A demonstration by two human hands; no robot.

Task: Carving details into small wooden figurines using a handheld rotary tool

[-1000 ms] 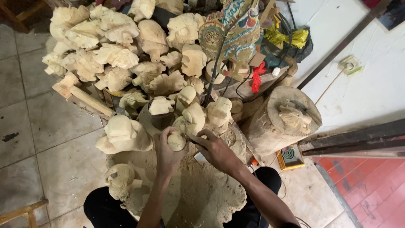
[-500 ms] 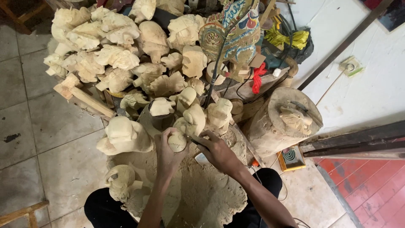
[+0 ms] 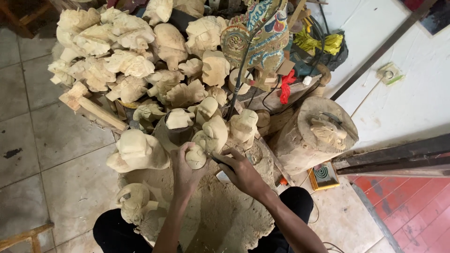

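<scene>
My left hand (image 3: 183, 172) grips a small pale wooden carving (image 3: 196, 157), a rounded head-like piece, held upright in front of me. My right hand (image 3: 241, 172) is closed around a thin dark carving tool (image 3: 216, 161) whose tip rests against the right side of that piece. Both hands work above a broad wooden block (image 3: 220, 215) strewn with shavings, which lies between my knees. Just behind the hands stand two unpainted carved figures (image 3: 213, 133), and a larger rough head (image 3: 137, 151) lies to the left.
A big heap of raw carved wooden heads (image 3: 126, 61) fills the tiled floor ahead. A painted flat puppet (image 3: 262, 37) leans behind it. A tree-stump block (image 3: 314, 136) with a carving on top stands at right, beside a white wall. Another carved piece (image 3: 133, 204) lies near my left knee.
The hands and the small carving stay in nearly the same place; the right hand shifts slightly against the piece with the tool.
</scene>
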